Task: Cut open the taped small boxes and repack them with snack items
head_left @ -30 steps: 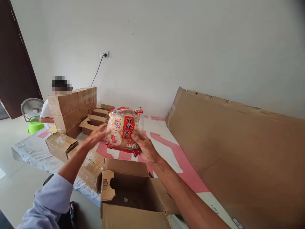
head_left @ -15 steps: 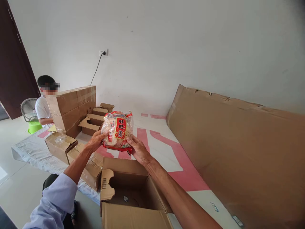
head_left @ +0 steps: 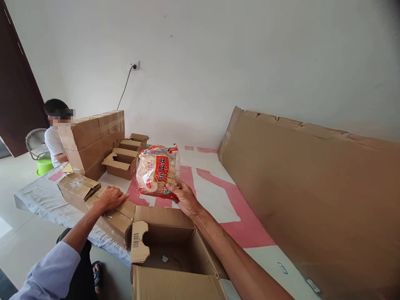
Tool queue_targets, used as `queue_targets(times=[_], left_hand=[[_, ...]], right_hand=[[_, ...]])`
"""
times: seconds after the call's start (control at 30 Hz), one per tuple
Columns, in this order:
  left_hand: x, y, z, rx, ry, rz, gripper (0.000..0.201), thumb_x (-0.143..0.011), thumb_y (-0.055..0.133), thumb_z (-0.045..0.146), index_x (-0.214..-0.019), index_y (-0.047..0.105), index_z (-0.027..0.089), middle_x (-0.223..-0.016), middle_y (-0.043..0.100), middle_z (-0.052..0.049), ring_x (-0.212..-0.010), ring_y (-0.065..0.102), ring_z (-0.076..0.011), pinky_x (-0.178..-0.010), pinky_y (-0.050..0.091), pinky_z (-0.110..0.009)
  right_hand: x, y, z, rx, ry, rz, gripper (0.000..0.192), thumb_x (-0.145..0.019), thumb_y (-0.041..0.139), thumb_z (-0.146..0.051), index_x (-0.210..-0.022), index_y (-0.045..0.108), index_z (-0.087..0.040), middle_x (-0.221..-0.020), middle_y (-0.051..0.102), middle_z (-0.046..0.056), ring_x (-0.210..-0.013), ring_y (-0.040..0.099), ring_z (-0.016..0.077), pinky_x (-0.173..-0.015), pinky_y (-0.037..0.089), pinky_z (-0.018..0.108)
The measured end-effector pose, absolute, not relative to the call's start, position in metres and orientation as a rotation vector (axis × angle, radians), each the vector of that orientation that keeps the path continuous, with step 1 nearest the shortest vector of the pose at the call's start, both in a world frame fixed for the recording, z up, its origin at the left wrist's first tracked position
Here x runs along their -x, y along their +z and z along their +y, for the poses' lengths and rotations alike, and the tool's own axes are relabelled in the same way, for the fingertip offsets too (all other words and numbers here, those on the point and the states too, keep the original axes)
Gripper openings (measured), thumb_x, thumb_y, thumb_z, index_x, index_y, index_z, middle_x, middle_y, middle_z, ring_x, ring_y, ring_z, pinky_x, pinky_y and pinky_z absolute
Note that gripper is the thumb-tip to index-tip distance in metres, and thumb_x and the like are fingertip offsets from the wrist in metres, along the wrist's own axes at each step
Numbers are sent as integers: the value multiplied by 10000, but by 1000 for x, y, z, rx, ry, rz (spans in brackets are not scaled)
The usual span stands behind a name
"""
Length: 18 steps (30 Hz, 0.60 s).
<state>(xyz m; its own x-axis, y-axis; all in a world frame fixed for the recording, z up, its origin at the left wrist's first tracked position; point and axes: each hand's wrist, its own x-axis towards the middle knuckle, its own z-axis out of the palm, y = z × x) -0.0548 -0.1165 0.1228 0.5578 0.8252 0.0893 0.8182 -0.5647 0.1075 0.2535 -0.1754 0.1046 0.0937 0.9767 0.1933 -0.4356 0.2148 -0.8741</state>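
Observation:
My right hand (head_left: 185, 196) grips a clear and red bag of rice crackers (head_left: 158, 170) by its lower right corner, thumb on the front. The bag is upright, its label facing me, beyond an open cardboard box (head_left: 200, 246). A small label-like scrap lies on that box's floor. My left hand (head_left: 111, 199) is off the bag, with fingers stretched out, holding nothing. It is over a taped cardboard box (head_left: 120, 221) to the left; whether it rests on the lid I cannot tell.
Stacked cardboard boxes (head_left: 93, 139) stand at the back left, beside several open boxes (head_left: 120, 162). Behind the stack sits a person (head_left: 54, 139) near a fan (head_left: 36, 143). A large cardboard sheet (head_left: 300, 183) leans on the wall at right. A pink-and-white cloth (head_left: 215, 204) covers the table.
My left hand has let go of the cracker bag and moved down and left over the taped box. The bag, now in my right hand alone, has shifted slightly right.

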Motion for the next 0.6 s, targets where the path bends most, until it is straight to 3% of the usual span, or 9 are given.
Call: queue_targets(times=[0.13,0.47,0.6], left_hand=[[80,119,-117,-2892,61,1433,541,-1125,383,424,-809,751,186,-947,802,-116,-996,728,-260,-969,463,-395],[138,137,-116,-2865,52,1295,551,-1087,388,414,-661,663,200,-835,740,-81,-883,676,-231,-956,450,-373],[132,153,-125,-2843,101,1339,451,-1061,434,406,-822,757,199,-1025,767,-99,-973,703,-247,-962,486,-386]], right_hand=[[-252,106,-177,741,1212,-945,538,-638,995,-480,-1070,756,-266,-1061,836,23,-961,790,257,-920,632,424],[-257,113,-185,773,1207,-1026,473,-688,963,-475,-1050,735,-273,-1073,825,13,-991,775,247,-915,622,398],[-258,114,-187,745,1208,-994,496,-685,963,-476,-1087,747,-281,-1096,829,16,-982,782,248,-907,627,404]])
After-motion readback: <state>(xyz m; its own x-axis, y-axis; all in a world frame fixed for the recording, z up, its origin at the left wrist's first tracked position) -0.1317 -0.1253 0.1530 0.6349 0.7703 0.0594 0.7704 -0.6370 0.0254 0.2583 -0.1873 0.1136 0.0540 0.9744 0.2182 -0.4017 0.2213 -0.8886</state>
